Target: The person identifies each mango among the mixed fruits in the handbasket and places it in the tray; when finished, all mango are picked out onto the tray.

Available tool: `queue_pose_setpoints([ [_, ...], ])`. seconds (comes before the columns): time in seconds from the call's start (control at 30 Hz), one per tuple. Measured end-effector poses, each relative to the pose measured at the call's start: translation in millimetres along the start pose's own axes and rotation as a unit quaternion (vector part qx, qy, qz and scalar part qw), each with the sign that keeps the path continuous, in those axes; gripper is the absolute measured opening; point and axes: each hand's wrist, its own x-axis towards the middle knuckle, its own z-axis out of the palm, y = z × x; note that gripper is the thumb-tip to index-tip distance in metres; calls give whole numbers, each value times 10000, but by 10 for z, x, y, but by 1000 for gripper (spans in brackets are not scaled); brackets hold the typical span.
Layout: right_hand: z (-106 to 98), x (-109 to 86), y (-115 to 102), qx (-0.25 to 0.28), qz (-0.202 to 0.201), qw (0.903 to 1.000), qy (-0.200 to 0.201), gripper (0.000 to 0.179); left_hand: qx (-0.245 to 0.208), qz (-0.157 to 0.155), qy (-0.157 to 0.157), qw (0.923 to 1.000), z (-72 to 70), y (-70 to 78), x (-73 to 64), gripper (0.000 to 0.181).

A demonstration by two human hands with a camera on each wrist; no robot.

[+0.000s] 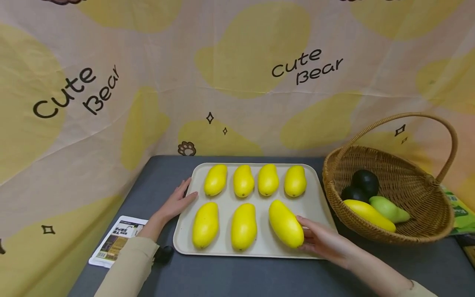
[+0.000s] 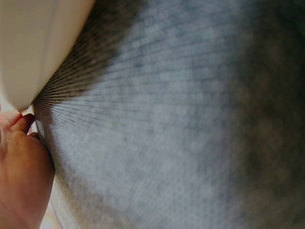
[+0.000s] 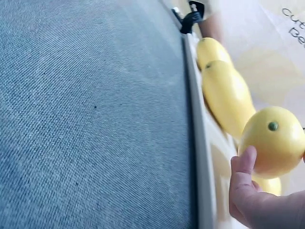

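Seven yellow mangoes lie in two rows in view on a cream tray (image 1: 259, 253), the back row ending with a mango (image 1: 295, 181) at right. My right hand (image 1: 326, 241) holds the rightmost front mango (image 1: 286, 224), which tilts compared with its neighbours. In the right wrist view, thumb and fingers sit around this mango (image 3: 274, 140), its green stem spot facing the camera. At the tray's left rim rests my left hand (image 1: 179, 202), fingers extended along the edge and thumb pointing inward. The left wrist view shows that hand (image 2: 24, 176) only partly.
Right of the tray, a wicker basket (image 1: 426, 214) with a tall handle holds a yellow mango (image 1: 369, 215), a green pear (image 1: 389, 209) and dark round fruits (image 1: 365, 183). A white printed packet (image 1: 116, 241) lies left. A green bag (image 1: 462, 214) is behind the basket.
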Motion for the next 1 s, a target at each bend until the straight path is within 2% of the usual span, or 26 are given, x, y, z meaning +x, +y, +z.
queue_pose_setpoints([
  [0.13, 79, 95, 29, -7, 94, 9996, 250, 76, -1, 9, -15, 10000, 1, -5, 5, 79],
  [0.37, 127, 182, 36, 103, 130, 9993, 350, 64, 5, -20, 0, 10000, 13, -7, 4, 78],
  [0.63, 154, 157, -4, -324, 287, 9986, 313, 68, -46, 49, 7, 10000, -8, 2, -12, 77],
  [0.8, 145, 136, -3, -615, 427, 9963, 431, 67, -73, 40, -3, 10000, -14, -3, -5, 77],
  [1.0, 56, 88, 23, -644, 309, 9966, 421, 66, -59, 52, 0, 10000, -15, -2, -4, 77],
])
